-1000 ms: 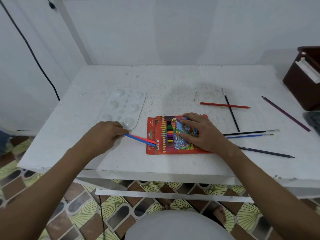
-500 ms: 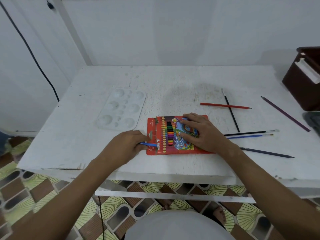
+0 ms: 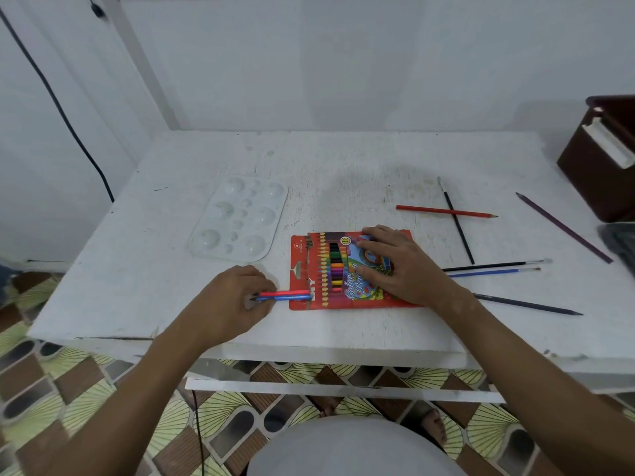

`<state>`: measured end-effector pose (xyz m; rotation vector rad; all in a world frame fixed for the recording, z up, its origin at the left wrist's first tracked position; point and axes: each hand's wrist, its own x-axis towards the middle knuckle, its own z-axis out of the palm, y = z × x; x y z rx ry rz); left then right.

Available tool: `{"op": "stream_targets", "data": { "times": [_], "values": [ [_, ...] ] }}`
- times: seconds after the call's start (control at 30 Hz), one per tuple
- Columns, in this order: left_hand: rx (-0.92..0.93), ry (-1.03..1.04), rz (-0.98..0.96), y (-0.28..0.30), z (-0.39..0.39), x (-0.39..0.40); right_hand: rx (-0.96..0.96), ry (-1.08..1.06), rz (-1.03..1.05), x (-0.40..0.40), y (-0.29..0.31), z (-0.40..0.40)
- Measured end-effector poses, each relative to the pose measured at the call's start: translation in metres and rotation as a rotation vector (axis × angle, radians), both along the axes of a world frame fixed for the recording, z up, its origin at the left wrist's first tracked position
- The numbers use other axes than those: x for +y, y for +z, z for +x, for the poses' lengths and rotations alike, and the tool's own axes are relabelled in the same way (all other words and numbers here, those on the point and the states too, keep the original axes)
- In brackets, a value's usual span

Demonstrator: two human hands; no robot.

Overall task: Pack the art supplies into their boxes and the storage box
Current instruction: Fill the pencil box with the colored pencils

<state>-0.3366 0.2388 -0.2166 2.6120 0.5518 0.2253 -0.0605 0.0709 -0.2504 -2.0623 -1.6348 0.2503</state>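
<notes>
Pressing flat on the red coloured-pencil box, the right hand lies with fingers spread and straight, covering much of the printed front; the box rests near the front of the white table. The left hand pinches the back ends of a red pencil and a blue pencil, fingers curled round them; their far ends reach the box's left opening, and how deep they sit inside cannot be told. The white palette lies left of the box. To the right lie a red pencil crossed by a black brush, two thin brushes partly hidden behind the right wrist, a dark pencil and a purple pencil. The brown storage box is cut off at the right edge.
</notes>
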Motion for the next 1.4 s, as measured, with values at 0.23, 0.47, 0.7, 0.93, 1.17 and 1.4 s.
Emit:
{"op": "stream_targets", "data": {
  "times": [0.23, 0.47, 0.7, 0.93, 1.17, 1.4],
  "values": [
    [-0.060, 0.012, -0.082, 0.003, 0.031, -0.019, -0.007, -0.010, -0.013, 0.000, -0.001, -0.001],
    [-0.091, 0.070, -0.113, -0.002, 0.039, -0.031, 0.017, -0.015, -0.016, -0.001, 0.000, -0.003],
    [-0.045, 0.098, -0.133, -0.007, 0.033, -0.024, 0.008, -0.019, -0.009, -0.001, 0.000, -0.002],
    [-0.105, 0.147, -0.213, -0.010, 0.044, -0.035, 0.021, -0.018, -0.005, -0.002, 0.002, -0.004],
    [-0.104, 0.172, -0.208, -0.013, 0.047, -0.034, 0.059, -0.013, 0.010, -0.003, 0.005, -0.003],
    [-0.168, 0.163, -0.202, -0.020, 0.047, -0.031, 0.060, -0.024, 0.001, -0.004, 0.005, -0.004]
  ]
}}
